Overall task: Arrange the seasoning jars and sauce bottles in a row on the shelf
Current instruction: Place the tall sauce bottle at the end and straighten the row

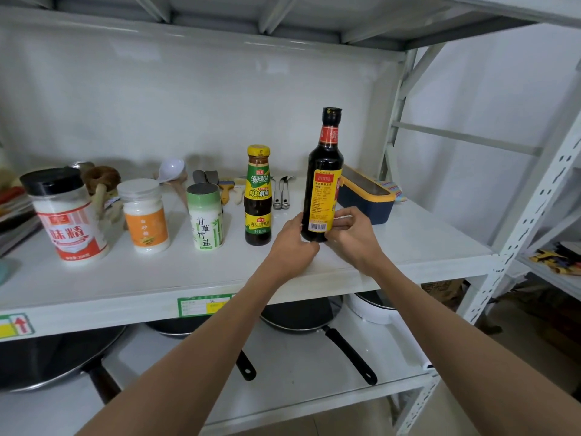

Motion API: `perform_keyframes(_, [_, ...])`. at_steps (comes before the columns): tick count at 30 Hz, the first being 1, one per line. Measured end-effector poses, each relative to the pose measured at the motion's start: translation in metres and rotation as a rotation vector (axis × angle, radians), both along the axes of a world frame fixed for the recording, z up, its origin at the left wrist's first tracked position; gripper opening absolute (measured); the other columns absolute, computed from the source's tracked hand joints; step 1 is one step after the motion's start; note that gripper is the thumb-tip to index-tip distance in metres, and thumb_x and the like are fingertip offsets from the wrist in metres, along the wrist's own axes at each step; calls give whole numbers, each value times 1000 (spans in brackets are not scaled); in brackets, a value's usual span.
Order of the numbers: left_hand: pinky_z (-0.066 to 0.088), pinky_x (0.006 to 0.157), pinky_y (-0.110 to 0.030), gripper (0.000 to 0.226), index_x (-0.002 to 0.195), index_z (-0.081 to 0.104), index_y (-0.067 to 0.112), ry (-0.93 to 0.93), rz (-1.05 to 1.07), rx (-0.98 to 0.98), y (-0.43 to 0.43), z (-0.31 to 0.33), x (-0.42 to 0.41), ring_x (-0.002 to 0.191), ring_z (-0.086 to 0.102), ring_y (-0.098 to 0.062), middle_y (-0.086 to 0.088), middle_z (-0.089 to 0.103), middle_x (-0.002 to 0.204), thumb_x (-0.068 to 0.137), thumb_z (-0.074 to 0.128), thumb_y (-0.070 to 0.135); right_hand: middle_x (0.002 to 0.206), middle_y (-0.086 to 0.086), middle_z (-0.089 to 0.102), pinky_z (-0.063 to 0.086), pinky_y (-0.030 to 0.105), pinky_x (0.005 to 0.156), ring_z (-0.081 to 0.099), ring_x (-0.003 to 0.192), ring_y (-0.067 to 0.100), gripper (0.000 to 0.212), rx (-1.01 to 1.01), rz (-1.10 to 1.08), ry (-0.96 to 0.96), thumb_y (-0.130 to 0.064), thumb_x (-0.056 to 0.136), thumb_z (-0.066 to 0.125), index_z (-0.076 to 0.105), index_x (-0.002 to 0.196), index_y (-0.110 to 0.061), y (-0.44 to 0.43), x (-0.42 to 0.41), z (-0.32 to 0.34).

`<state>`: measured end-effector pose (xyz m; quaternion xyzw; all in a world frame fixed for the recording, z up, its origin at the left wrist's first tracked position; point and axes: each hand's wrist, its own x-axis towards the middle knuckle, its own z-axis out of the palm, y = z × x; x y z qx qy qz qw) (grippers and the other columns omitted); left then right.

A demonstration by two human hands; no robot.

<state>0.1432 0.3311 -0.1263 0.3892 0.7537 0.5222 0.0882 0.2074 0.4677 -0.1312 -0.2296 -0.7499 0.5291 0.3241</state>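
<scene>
Spanning the view, a white metal shelf [157, 278] stands before a pale wall, with black frying pans [301, 316] on the tier below. Both bare forearms reach in from below. The left hand [290, 247] and right hand [349, 234] clasp the base of a tall dark glass sauce bottle with a yellow label [323, 184], standing upright near the front edge at the row's right end. Leftward stand a smaller yellow-capped sauce bottle [257, 196], a green-labelled salt jar [206, 217], an orange-labelled jar [146, 215] and a black-lidded, red-labelled jar [67, 215]. Bare shelf lies right of the hands, up to a navy and yellow box [367, 196] behind.
</scene>
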Motion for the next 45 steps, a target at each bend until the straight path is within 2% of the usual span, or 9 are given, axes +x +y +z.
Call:
perform_keyframes(4, [34,88,-23,65,142,30,15,-62,-8,-23,1,1,0,114,47,-12,-5,48,138,84,57,2,90,6,69,61,34,73,70,83,20,50,91,4,-63,-14,67,81,63,114,-13,-2,-1,1])
perform_keyframes(9, [38,96,-25,59,134,37,16,-57,86,36,1,0,-2,118,45,-17,-7,40,137,83,63,5,84,3,62,57,39,73,59,75,14,48,169,-2,-104,-19,67,78,69,113,-13,-1,-1,0])
perform_keyframes(12, [40,79,-13,45,118,43,14,-45,88,55,2,-1,-1,98,49,-11,-9,48,122,80,64,1,99,2,65,51,26,76,59,89,11,48,186,-35,-87,-21,68,82,66,111,-11,-2,-2,-1])
perform_keyframes(14, [40,70,-10,43,115,44,13,-49,88,56,2,-1,0,92,50,-9,-8,51,116,80,65,-1,103,2,66,52,26,82,62,96,13,46,176,-32,-83,-21,68,83,64,108,-10,-1,-2,-2])
perform_keyframes(19, [37,82,-18,50,126,42,14,-67,69,51,-2,3,4,102,48,-11,-4,48,122,82,64,3,94,5,70,59,43,83,68,91,20,47,123,-42,-75,-27,61,88,58,96,-18,3,-2,-4])
perform_keyframes(27, [32,92,-22,61,143,37,17,-31,0,10,-7,9,9,127,44,-18,-5,45,142,87,58,6,90,4,66,54,30,69,63,81,14,61,189,-50,-132,-38,64,88,59,114,-17,-3,-1,-1])
perform_keyframes(37, [31,93,-21,58,144,36,12,13,36,-16,-6,8,11,130,43,-23,-9,47,143,89,53,4,102,4,65,46,23,64,62,89,16,62,216,-75,-172,-39,65,88,55,112,-14,-4,-4,-2])
perform_keyframes(40, [32,105,-25,61,146,33,9,-84,128,43,-11,12,14,135,40,-21,-9,43,147,90,56,5,101,5,64,45,24,64,60,84,13,69,245,-78,-182,-38,64,89,52,117,-13,-5,-3,-1])
perform_keyframes(45, [39,87,-14,46,129,52,14,-79,185,177,-58,13,30,115,52,-7,-1,57,128,86,51,-3,115,5,57,46,30,79,58,103,20,88,294,-83,-201,-38,62,90,40,131,-16,-11,-1,-1])
